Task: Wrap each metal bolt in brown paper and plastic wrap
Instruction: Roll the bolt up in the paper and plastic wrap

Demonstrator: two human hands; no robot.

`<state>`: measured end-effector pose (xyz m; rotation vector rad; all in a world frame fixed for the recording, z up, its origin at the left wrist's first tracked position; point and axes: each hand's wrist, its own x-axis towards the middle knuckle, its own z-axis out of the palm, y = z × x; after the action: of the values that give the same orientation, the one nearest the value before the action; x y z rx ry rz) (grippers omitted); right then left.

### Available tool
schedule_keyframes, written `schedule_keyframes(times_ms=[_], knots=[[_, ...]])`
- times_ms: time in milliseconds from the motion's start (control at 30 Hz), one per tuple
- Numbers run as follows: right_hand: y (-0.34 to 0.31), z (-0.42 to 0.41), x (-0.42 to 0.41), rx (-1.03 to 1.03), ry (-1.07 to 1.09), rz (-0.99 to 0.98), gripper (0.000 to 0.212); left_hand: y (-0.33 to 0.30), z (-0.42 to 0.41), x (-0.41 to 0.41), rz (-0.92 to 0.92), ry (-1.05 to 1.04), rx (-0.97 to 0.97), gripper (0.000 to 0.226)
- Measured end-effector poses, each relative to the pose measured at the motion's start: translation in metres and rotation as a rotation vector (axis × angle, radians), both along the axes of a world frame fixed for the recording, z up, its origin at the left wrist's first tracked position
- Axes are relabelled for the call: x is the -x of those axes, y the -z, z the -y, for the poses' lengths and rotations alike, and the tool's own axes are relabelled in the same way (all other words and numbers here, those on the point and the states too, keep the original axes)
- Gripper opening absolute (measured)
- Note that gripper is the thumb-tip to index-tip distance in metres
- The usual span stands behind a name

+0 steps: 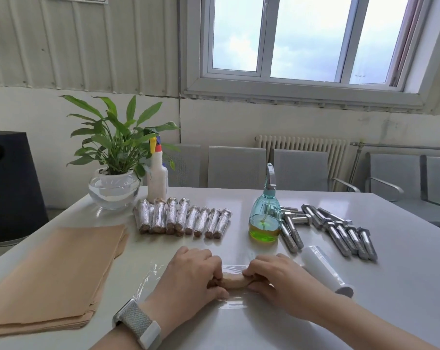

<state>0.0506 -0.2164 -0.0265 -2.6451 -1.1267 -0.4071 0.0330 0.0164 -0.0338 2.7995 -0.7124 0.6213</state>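
Note:
A bolt rolled in brown paper lies crosswise on a sheet of plastic wrap near the table's front edge. My left hand grips its left end with curled fingers. My right hand grips its right end the same way. A roll of plastic wrap lies just right of my right hand. Several bare metal bolts lie at the right. Several wrapped bolts stand in a row at the middle back. A stack of brown paper sheets lies at the left.
A blue spray bottle with yellow-green liquid stands between the wrapped row and the bare bolts. A white spray bottle and a potted plant in a glass bowl stand at the back left. Metal chairs line the table's far side.

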Motion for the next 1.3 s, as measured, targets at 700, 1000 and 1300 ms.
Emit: schedule_keyframes(times_ms=[700, 1000, 1300], knots=[[0.021, 0.001, -0.004, -0.349, 0.014, -0.119, 0.008, -0.010, -0.016, 0.014, -0.265, -0.087, 0.308, 0.049], [0.022, 0.002, -0.004, -0.348, 0.023, -0.121, 0.009, -0.015, -0.027, 0.009, -0.422, -0.119, 0.301, 0.023], [0.023, 0.001, -0.003, -0.356, 0.050, -0.124, 0.009, -0.002, -0.022, 0.011, -0.333, -0.174, 0.305, 0.013]])
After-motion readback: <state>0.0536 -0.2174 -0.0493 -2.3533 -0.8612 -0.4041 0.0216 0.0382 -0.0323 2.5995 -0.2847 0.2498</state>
